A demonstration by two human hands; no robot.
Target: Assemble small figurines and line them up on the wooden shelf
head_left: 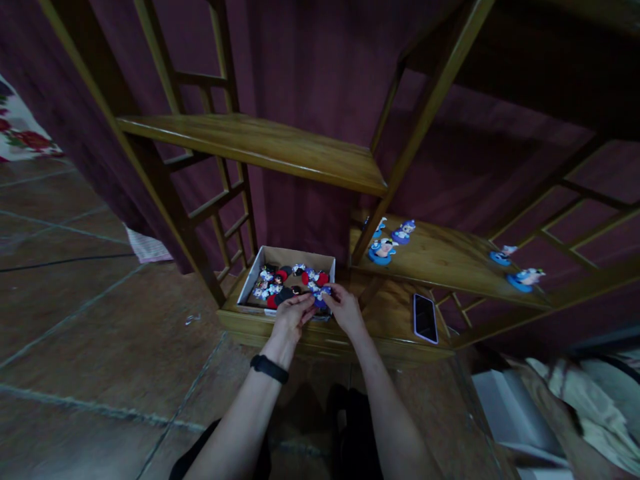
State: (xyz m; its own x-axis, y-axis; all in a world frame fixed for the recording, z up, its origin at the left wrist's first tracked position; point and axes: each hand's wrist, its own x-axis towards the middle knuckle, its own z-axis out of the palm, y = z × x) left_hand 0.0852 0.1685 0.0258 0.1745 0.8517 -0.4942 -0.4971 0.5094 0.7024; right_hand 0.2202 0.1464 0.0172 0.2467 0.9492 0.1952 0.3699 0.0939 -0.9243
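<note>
Figurine [321,293]: small, purple and white; sits at the fingertips of both hands, above the front right corner of an open rectangular cardboard box, white outside and brown inside [249,283]. Finer detail blurred.
Left hand [290,317]: fingertips closed on the figurine from the left; black wristband [270,369] on that wrist.
Right hand [345,309]: thumb and fingers pinching the same figurine from the right.
Box contents: white-and-purple figurines [265,285] bunched at left, red-and-black rounded pieces [281,298] around the middle; exact count can't be told.
Box position: on the low yellow-brown wooden board [385,303] of a lattice-sided display unit.
Phone: black-screened, lilac-edged phone [425,319], face up on the same board, well right of the box.
Raised shelf: glossy wooden shelf [445,257] right of the box. Near its left post, a purple-based figurine [403,232] and a pink-and-white figurine on a blue base [383,251], plus one partly behind the post. Two blue-based figurines [525,279] at the far end.
Backdrop: maroon curtain [305,87].
Floor: brown tiles [75,320]; white box [517,407] and pale cloth [590,400] at lower right.
</note>
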